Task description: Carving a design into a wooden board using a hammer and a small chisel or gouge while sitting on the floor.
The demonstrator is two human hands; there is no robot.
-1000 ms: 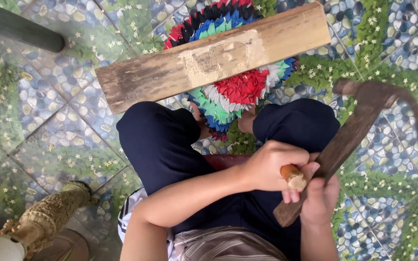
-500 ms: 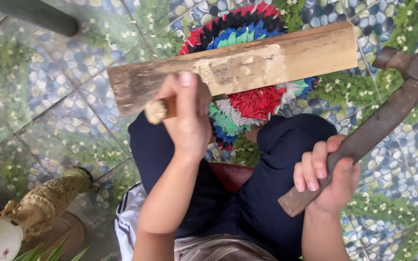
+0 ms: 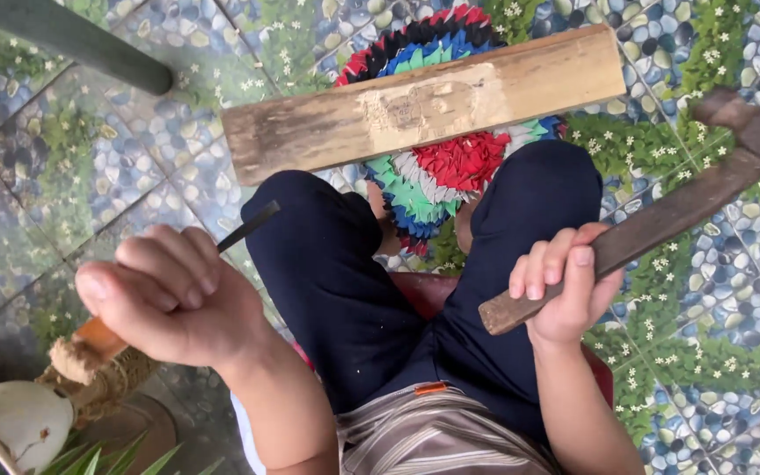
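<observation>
View from above of a seated person in dark trousers, knees apart over a pebble-and-flower patterned floor (image 3: 90, 167). The left hand (image 3: 173, 295), at the left of the frame, is closed in a fist around a chisel (image 3: 248, 227): its thin dark blade pokes out toward the upper right, and an orange handle end shows below the fist. It looks light, stiff and sharp at the tip, best gripped by the handle. The right hand (image 3: 565, 286), at centre right, is wrapped around the lower end of a long wooden handle of a hammer (image 3: 661, 215), whose dark rusty head is blurred at the upper right edge. It looks head-heavy. A pale wooden plank (image 3: 424, 105) lies across the top centre, over a round multicoloured rag mat (image 3: 450, 167), untouched by either hand. It appears rigid, fairly weighty and rough.
</observation>
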